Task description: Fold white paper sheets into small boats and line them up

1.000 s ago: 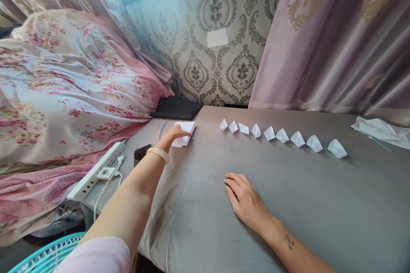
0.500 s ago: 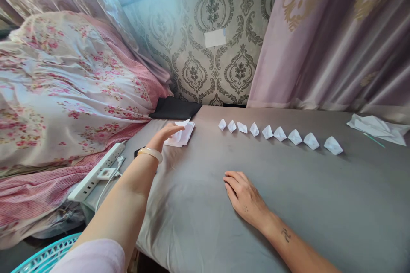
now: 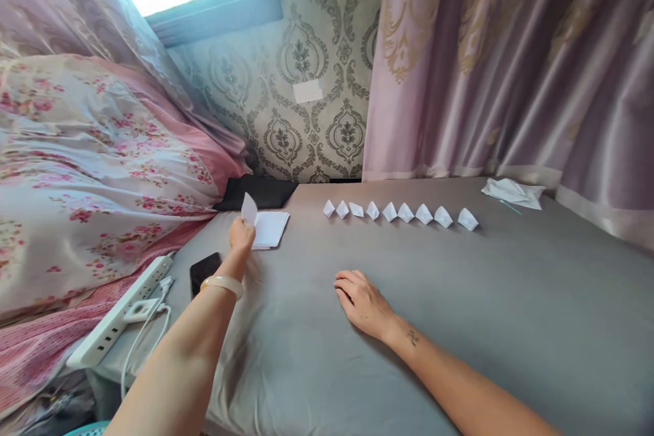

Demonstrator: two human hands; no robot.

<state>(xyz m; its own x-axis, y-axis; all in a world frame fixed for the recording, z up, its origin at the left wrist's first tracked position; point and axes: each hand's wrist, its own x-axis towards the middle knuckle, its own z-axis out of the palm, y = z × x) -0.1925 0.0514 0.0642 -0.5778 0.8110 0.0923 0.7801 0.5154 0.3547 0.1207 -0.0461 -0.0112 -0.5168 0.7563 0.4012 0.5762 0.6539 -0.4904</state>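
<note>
My left hand (image 3: 240,237), with a pale bangle on the wrist, pinches one small white paper sheet (image 3: 248,208) and holds it up just above and left of a stack of white paper (image 3: 270,228). The stack lies on the grey cloth surface (image 3: 460,300). My right hand (image 3: 360,300) rests flat on the cloth near the middle, fingers stretched out and holding nothing. Beyond it, a row of several small folded white paper boats (image 3: 398,212) runs left to right across the cloth.
A black phone (image 3: 203,271) lies by my left wrist. A white power strip (image 3: 120,317) with a plugged charger sits at the left edge. Floral bedding (image 3: 92,170) is piled on the left. Crumpled white paper (image 3: 514,191) lies far right by the curtain. A black pad (image 3: 258,194) lies behind the stack.
My left hand took one sheet off the stack and lifted it, pulling back slightly. The view shifted up and right. My right hand stayed flat on the cloth.
</note>
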